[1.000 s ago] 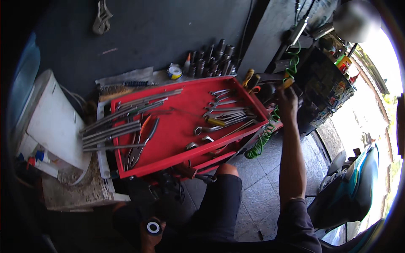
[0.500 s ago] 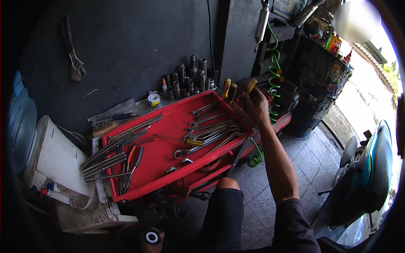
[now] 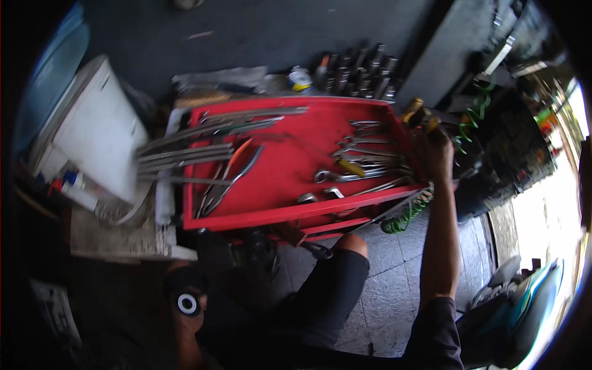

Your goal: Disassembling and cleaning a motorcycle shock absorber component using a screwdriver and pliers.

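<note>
At the right end of the red tool tray (image 3: 271, 213), my right hand (image 3: 438, 154) is closed round a yellow-handled tool (image 3: 430, 127), likely a screwdriver; its shaft is hidden and blurred. More yellow handles (image 3: 412, 110) stand upright just beside it, along the tray's side. Low on the left, by my leg, my left hand (image 3: 193, 322) grips a black round-ended object with a white ring (image 3: 187, 304); its kind cannot be made out. Inside the tray, several wrenches (image 3: 364, 148) lie nearest my right hand, with a yellow-handled tool (image 3: 351, 168) among them.
Long metal bars (image 3: 185, 157) and orange-and-grey pliers (image 3: 237, 161) lie at the tray's left, some bars overhanging its edge. Sockets (image 3: 364, 71) and a tape roll (image 3: 300, 79) stand behind. A white box (image 3: 98, 129) is left; a green coiled hose (image 3: 407, 213) hangs right.
The whole view has swung, so the tray sits further right and blurred. My right hand's yellow handle is now closer to the other handles. My left hand still grips the black object.
</note>
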A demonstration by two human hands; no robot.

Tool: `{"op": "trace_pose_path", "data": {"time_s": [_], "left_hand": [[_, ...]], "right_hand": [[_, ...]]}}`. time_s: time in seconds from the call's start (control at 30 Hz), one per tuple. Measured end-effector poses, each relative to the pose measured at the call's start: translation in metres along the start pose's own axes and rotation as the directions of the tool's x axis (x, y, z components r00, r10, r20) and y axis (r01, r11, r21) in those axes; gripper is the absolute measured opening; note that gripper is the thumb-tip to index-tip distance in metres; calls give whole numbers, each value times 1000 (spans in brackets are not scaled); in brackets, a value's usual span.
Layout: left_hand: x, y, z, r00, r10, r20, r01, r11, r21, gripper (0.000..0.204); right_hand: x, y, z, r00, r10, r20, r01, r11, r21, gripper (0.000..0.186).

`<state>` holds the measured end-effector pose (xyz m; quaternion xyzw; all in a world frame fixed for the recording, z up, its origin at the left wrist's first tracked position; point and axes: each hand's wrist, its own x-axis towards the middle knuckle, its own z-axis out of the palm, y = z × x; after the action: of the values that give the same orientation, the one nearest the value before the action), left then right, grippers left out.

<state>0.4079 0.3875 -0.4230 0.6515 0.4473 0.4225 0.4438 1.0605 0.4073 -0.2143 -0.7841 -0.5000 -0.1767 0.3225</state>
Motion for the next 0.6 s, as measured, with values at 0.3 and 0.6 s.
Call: {"op": "trace_pose_path", "data": {"time_s": [0.3,0.6], "left_hand": [[28,69,11,995,80,60,-84,993,85,26],[34,86,11,986,66,153,-69,997,18,28]], "right_hand": [[-35,-71,12,942,-95,322,77,995,68,37],[-41,-85,33,867,-137,479,167,986,-20,42]]}}
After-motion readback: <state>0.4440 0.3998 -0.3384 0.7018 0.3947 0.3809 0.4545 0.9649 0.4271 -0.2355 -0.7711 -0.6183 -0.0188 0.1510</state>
